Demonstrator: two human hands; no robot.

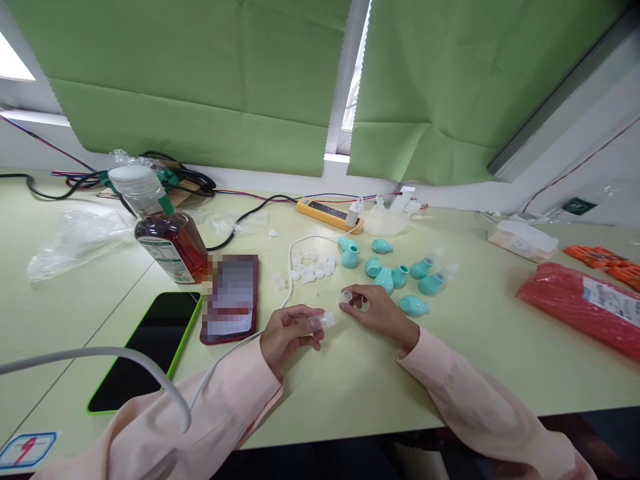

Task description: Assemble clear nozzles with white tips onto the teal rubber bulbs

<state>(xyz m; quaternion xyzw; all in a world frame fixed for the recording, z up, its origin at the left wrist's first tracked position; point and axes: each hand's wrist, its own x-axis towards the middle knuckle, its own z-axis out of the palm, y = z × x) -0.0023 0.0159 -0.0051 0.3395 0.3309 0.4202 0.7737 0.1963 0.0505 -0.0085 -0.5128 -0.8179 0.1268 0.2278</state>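
In the head view, above the near part of the table (350, 387), the left hand (286, 333) has its grip closed on a clear tube (323, 321), whose long axis runs nearly sideways, its free end pointing right and a touch away from the person. Just beyond and to the right of that end, apart from it, the right hand (381, 311) pinches a small clear round piece (346, 297) in a fingertip grip, rim showing; so the piece sits off the tube's line, on its far side. White pieces (313, 268) lie past both hands, more in front of the left one. The teal bulbs (384, 280) are nearer the right hand, one (414, 306) lying on its side just right of it
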